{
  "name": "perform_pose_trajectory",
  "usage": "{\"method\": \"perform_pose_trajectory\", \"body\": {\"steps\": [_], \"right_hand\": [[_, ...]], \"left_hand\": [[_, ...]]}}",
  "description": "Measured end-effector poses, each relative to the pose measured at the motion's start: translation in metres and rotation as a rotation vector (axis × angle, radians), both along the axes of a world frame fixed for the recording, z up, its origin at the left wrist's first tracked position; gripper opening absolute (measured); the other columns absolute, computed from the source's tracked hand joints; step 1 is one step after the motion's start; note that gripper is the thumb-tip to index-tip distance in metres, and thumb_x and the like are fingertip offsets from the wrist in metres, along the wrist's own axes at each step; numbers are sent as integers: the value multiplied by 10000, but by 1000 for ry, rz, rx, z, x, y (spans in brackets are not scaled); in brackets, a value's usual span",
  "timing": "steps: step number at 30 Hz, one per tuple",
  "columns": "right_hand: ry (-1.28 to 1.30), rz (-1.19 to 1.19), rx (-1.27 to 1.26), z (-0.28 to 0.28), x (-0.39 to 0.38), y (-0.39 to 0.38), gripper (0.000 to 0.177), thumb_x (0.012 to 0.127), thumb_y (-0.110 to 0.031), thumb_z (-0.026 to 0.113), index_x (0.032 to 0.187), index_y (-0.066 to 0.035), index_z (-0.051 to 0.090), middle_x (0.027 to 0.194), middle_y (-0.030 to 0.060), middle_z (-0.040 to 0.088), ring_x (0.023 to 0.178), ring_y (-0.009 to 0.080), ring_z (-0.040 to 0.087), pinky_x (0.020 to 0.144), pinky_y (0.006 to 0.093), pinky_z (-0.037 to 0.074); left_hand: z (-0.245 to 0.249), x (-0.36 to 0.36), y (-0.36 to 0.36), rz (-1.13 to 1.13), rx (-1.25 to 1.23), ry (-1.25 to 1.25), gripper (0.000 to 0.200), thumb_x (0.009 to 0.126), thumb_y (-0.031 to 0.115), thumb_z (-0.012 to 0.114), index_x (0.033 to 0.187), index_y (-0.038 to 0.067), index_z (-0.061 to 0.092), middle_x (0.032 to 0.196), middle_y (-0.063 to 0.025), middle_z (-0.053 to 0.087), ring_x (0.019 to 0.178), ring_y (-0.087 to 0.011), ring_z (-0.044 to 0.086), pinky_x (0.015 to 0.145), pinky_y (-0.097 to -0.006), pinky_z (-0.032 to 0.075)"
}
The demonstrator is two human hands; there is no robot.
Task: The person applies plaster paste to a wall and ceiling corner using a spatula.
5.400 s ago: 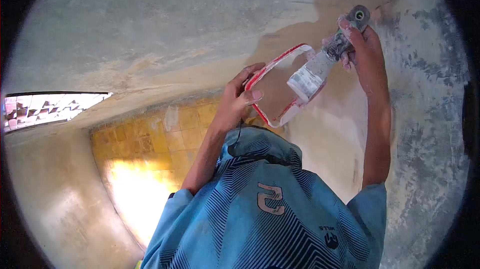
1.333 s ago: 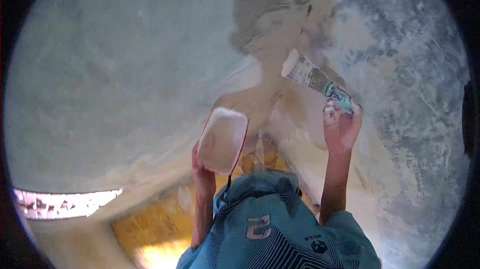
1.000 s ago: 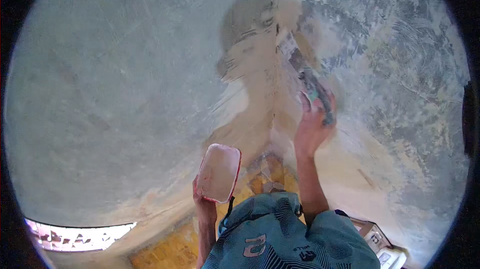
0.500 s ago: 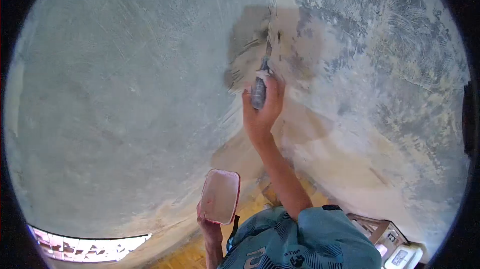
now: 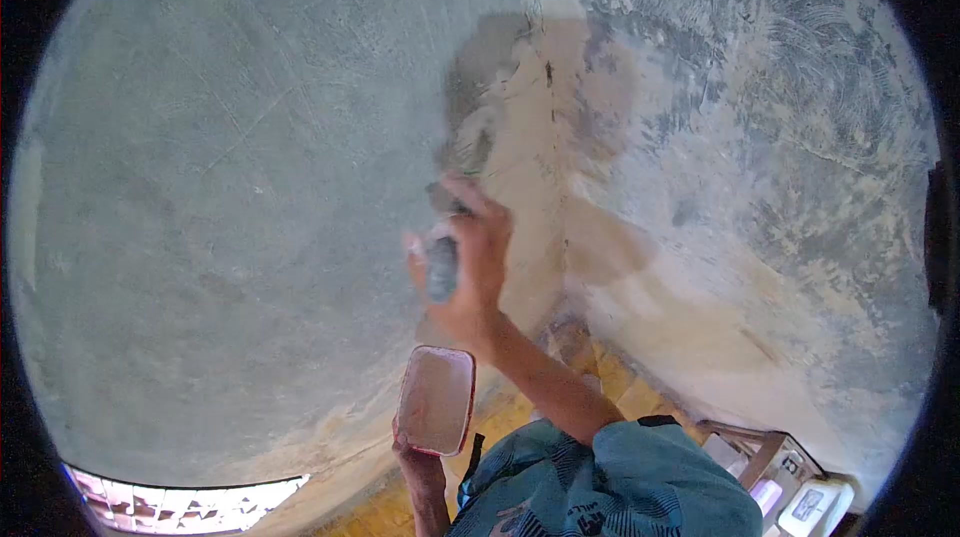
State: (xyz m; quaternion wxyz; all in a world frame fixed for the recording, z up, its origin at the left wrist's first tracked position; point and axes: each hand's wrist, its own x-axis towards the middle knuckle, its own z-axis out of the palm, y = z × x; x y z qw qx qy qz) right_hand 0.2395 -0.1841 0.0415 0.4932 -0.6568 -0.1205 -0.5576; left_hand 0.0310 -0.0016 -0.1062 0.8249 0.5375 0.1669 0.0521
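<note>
My right hand (image 5: 470, 257) is wrapped round the dark handle of a putty knife (image 5: 441, 269), slightly blurred by motion. Its blade end lies against or close over the grey wall (image 5: 250, 187), left of the corner. Just below, my left hand (image 5: 415, 452) holds up a rectangular plastic tub (image 5: 437, 402) with a reddish rim, its inside coated with pale filler. Beige filler covers a strip along the wall corner (image 5: 545, 137), where a thin dark crack line runs downward. A shadow falls across both walls there.
On the right, the other wall (image 5: 760, 187) has patchy pale and dark grey filler. A wooden shelf or crate (image 5: 765, 457) with white containers (image 5: 815, 507) stands low at right. Yellowish floor (image 5: 640, 392) shows below the corner, and a bright barred opening (image 5: 180, 507) at lower left.
My right hand has moved the putty knife down and left, away from the corner crack to just above the tub. The left hand with the tub has stayed nearly in place.
</note>
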Motion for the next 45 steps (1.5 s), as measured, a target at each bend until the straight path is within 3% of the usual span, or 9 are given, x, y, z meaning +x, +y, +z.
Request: {"method": "perform_pose_trajectory", "body": {"steps": [4, 16, 25, 30, 33, 39, 40, 42, 45], "right_hand": [[43, -177, -6, -13, 32, -47, 397, 709, -40, 709, 1030, -28, 475, 1208, 214, 519, 1043, 396, 482, 885, 469, 380], [27, -53, -26, -9, 62, -43, 435, 689, -21, 720, 1043, -86, 476, 1238, 177, 506, 1077, 371, 476, 906, 470, 316], [11, 323, 83, 9, -15, 22, 420, 717, -68, 738, 1046, -87, 478, 1261, 189, 479, 1123, 373, 463, 907, 492, 319], [103, -59, -12, -6, 23, -36, 453, 717, -70, 734, 1093, -44, 481, 1203, 188, 505, 1103, 369, 450, 930, 474, 335], [145, -94, -17, -9, 55, -60, 468, 700, -51, 727, 1096, -50, 478, 1210, 185, 500, 1093, 371, 447, 928, 475, 332], [107, 7, -70, -6, 44, -39, 388, 686, -48, 723, 1004, -62, 500, 1214, 177, 500, 1096, 366, 457, 927, 462, 335], [108, 4, -54, -4, 37, -25, 361, 709, -69, 710, 997, -84, 493, 1231, 176, 491, 1030, 365, 489, 877, 495, 316], [157, 224, -46, 2, 13, -3, 346, 719, -71, 708, 999, -84, 507, 1279, 162, 476, 1116, 362, 484, 901, 492, 309], [144, 354, -6, 11, -16, 17, 360, 719, -84, 717, 1012, -79, 508, 1286, 152, 473, 1181, 357, 453, 926, 500, 292]], "left_hand": [[-3, -3, -1, 28, -48, 38, 739, 768, 514, 586, 1340, 83, 401, 1332, -91, 458, 1253, -261, 418, 1027, -439, 345], [-1, -8, -9, 87, -36, 36, 685, 765, 469, 606, 1307, 85, 440, 1292, -85, 492, 1228, -250, 449, 1001, -428, 374], [4, -5, -17, 111, -1, 24, 638, 807, 475, 573, 1261, 36, 477, 1267, -101, 503, 1179, -268, 470, 965, -444, 408], [5, -5, -21, 120, -23, 4, 635, 816, 483, 551, 1255, 30, 481, 1259, -111, 508, 1169, -274, 477, 962, -444, 412], [-3, -6, -22, 138, -44, -6, 653, 811, 495, 555, 1248, 15, 483, 1242, -118, 516, 1150, -276, 490, 938, -445, 432], [1, -6, -28, 123, 33, 24, 700, 792, 531, 559, 1258, 17, 466, 1231, -104, 523, 1149, -283, 491, 953, -444, 418], [2, -6, -28, 134, -5, 37, 686, 776, 502, 573, 1266, 33, 469, 1239, -93, 523, 1161, -269, 483, 966, -434, 399], [3, -5, -29, 154, -81, 65, 669, 744, 443, 600, 1281, 64, 475, 1255, -71, 521, 1183, -242, 466, 992, -414, 361], [2, -1, -30, 171, -18, 56, 685, 796, 528, 556, 1254, 26, 471, 1223, -109, 523, 1139, -283, 500, 931, -451, 436]]}}
